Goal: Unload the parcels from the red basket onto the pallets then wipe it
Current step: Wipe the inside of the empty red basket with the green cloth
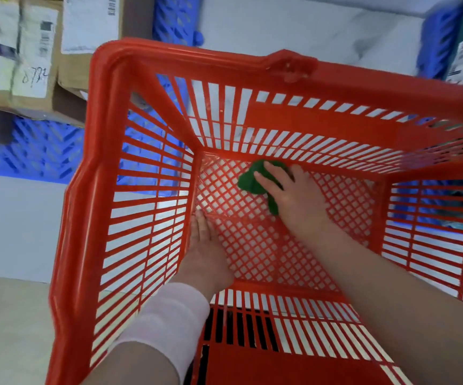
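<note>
While the left hand (205, 247) lies flat inside the red basket (94, 176), the right hand (294, 198) presses a limp green cloth (248, 182) flat-fingered; light, stiff basket, probably best gripped at its rim.

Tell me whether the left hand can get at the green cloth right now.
Probably yes. The left hand lies flat on the floor of the basket, and only bare mesh separates it from the green cloth. The right hand presses on part of it.
</note>
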Demonstrator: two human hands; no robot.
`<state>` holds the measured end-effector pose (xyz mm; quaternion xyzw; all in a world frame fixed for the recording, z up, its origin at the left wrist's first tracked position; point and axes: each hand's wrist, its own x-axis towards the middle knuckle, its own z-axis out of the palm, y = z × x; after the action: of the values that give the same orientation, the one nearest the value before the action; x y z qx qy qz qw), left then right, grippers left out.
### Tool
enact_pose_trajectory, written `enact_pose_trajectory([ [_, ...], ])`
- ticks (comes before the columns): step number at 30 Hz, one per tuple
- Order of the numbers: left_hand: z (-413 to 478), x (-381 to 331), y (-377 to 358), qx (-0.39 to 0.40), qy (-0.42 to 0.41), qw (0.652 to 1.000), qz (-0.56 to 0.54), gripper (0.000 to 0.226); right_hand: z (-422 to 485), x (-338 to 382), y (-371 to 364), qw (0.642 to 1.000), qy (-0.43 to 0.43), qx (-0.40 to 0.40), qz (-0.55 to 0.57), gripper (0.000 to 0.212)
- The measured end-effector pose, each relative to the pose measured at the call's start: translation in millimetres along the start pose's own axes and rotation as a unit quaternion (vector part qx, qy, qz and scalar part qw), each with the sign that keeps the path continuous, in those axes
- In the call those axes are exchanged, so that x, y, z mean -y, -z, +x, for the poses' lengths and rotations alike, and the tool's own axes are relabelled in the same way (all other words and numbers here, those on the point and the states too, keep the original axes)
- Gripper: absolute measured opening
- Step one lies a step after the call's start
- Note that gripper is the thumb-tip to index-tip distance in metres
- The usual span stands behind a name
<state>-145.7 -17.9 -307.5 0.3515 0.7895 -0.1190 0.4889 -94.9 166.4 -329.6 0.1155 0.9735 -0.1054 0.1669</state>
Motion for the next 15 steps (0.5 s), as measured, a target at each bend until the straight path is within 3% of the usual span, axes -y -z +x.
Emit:
enact_pose_trajectory([
  [2,2,0,-2,0.011,0.005,1.0,-0.014,0.092,-40,-39,1,0.99,-0.136,-0.02,0.018,0.062],
  [5,3,-1,-3,0.019,0.012,0.999,-0.04,0.095,-84,-83,1,0.946,-0.319,-0.042,0.045,0.056],
  [9,3,0,-2,0.009,-0.013,1.0,-0.02,0.091,-55,-49,-4,0.857,-0.484,-0.082,0.157,0.057],
  [10,3,0,-1,0.012,-0.013,1.0,-0.016,0.091,-44,-25,-2,0.854,-0.474,-0.091,0.191,0.06],
  [11,2,0,0,0.016,-0.014,1.0,-0.007,0.091,-36,0,-3,0.877,-0.422,-0.091,0.209,0.064],
  [13,1,-1,3,0.018,-0.027,0.999,0.035,0.088,-31,38,-6,0.953,-0.24,-0.046,0.177,0.071],
  [15,0,-2,6,0.021,-0.042,0.997,0.058,0.085,-37,36,-10,0.99,-0.082,0.012,0.114,0.078],
])
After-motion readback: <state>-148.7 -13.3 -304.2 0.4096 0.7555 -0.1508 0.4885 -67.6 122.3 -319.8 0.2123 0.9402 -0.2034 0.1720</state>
